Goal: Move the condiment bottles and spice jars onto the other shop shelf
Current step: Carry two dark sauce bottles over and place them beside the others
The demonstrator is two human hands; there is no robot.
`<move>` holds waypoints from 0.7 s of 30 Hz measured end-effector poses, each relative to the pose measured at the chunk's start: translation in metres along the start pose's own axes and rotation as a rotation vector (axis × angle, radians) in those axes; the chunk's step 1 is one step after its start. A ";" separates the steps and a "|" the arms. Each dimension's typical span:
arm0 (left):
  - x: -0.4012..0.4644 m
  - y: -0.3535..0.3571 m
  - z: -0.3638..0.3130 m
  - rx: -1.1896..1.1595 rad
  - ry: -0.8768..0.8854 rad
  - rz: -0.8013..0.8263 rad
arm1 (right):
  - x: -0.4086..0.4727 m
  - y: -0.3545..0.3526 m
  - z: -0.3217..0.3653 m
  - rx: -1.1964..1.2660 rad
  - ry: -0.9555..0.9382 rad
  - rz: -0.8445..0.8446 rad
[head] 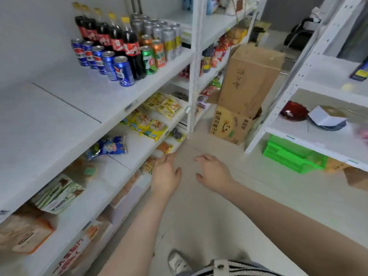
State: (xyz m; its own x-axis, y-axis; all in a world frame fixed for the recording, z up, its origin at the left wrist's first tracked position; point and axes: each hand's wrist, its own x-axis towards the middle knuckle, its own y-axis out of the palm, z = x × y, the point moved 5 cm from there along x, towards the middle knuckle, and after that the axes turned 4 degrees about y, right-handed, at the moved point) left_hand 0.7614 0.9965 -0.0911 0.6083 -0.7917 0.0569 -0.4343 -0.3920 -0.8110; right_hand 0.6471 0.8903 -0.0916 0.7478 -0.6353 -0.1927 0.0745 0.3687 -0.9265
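No condiment bottles or spice jars can be told apart in this view. What stands at the upper left of the frame is soft drinks: cola bottles [117, 39] and blue cans [108, 63] on the left shelf unit [111, 102]. Packets further along, near the top centre, are too blurred to name. So before you reach, look along both shelf units and find the jars; I judge you are between pick-ups, carrying nothing.

Your left hand [166, 176] hangs low at the centre of the frame, just beside the edge of a lower shelf of snack packets [147, 124], fingers [159, 162] straight and relaxed, gripping nothing. Your right hand [214, 172] is beside it over the floor [258, 196], fingers loosely curled, also empty. The other shelf unit [310, 134] stands at the right of the frame.
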 end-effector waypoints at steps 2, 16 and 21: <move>0.004 0.029 -0.037 0.017 0.079 0.058 | -0.022 -0.008 -0.042 0.012 0.081 -0.027; -0.063 0.220 -0.297 0.029 0.479 0.368 | -0.220 -0.060 -0.316 0.090 0.582 -0.184; -0.079 0.262 -0.383 0.028 0.610 0.442 | -0.273 -0.084 -0.384 0.149 0.725 -0.284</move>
State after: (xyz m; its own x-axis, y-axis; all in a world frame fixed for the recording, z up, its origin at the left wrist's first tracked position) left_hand 0.3453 0.7768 -0.0853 -0.0981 -0.9948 0.0284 -0.5305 0.0282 -0.8472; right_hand 0.1836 0.7722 -0.0850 0.0743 -0.9834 -0.1655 0.3235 0.1807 -0.9288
